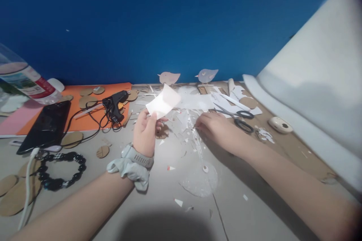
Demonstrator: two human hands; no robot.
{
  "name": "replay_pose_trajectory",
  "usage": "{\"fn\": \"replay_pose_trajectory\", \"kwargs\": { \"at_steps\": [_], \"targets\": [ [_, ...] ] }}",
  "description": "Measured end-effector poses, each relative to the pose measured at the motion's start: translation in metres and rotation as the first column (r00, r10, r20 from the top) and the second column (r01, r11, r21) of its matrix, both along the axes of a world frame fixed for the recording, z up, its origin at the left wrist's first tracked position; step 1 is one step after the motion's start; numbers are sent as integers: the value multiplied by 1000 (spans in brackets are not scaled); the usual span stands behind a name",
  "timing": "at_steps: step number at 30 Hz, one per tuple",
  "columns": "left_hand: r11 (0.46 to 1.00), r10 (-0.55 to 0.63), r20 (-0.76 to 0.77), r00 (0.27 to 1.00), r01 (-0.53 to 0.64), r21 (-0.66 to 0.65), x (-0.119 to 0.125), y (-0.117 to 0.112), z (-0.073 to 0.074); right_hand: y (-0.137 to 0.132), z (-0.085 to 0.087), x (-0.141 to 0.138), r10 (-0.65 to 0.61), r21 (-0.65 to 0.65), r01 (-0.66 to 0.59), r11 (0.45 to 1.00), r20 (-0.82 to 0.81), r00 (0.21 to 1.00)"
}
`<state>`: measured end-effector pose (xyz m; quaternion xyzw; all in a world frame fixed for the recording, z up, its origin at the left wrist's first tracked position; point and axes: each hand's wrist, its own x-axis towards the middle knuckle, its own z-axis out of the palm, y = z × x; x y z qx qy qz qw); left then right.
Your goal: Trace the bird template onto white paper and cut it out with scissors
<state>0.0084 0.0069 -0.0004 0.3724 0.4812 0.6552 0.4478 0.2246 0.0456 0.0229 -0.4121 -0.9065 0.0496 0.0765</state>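
Note:
My left hand point(145, 130) pinches a white piece of paper point(164, 101) by its lower edge and holds it up above the table. Low over the table, my right hand point(210, 126) has its fingers curled together and pointing down among paper scraps point(195, 139); what lies under the fingertips is hidden. Just to its right are black-handled scissors point(243, 120), lying partly on white paper sheets point(226, 101). Nearer to me is a pale, clear-looking disc point(199, 179) with a small oval piece on it.
A pink paper bird point(169, 78) and a pale blue one point(207, 75) stand at the back. On the left are a glue gun point(114, 105), orange paper point(85, 120), a phone point(45, 126), a bottle point(31, 79) and a beaded bracelet point(60, 184). A white case point(279, 125) sits at right.

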Motion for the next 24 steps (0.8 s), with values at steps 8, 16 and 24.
{"fn": "replay_pose_trajectory", "kwargs": {
  "at_steps": [8,16,24],
  "targets": [
    [1000,6,3,1000,-6,-21,1,0,0,-7,11,24,-15,80,10,997,57,998],
    [1000,1,-5,1000,-1,-8,0,0,1,-12,18,43,-31,244,-3,970,137,990],
    [1000,5,-12,1000,-5,-12,0,0,0,-25,22,45,-133,53,123,991,261,956]
  ]
}}
